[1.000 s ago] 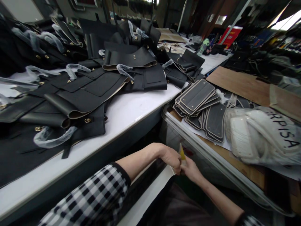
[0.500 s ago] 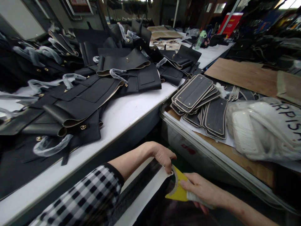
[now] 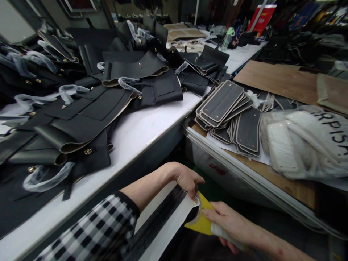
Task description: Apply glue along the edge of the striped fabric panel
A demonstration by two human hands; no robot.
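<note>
While black leather pieces (image 3: 92, 105) cover much of the white table (image 3: 152, 125) from the left edge to the upper middle, the left hand (image 3: 189, 182), at lower centre, is clamped on the end of a black-and-white strip (image 3: 174, 222), 1 finger jutting right. The strip runs from there down to the bottom edge. Beside that hand, the yellow tool (image 3: 204, 219) turns its concave edge to the strip's end; whether they touch, I cannot tell. The right hand (image 3: 232, 223) is closed round the tool's pale grip, thumb on the yellow face. Above, at centre right, pale-edged black panels (image 3: 223, 102) overlap in a pile; rightmost sits a lettered plastic bag (image 3: 304, 145).
</note>
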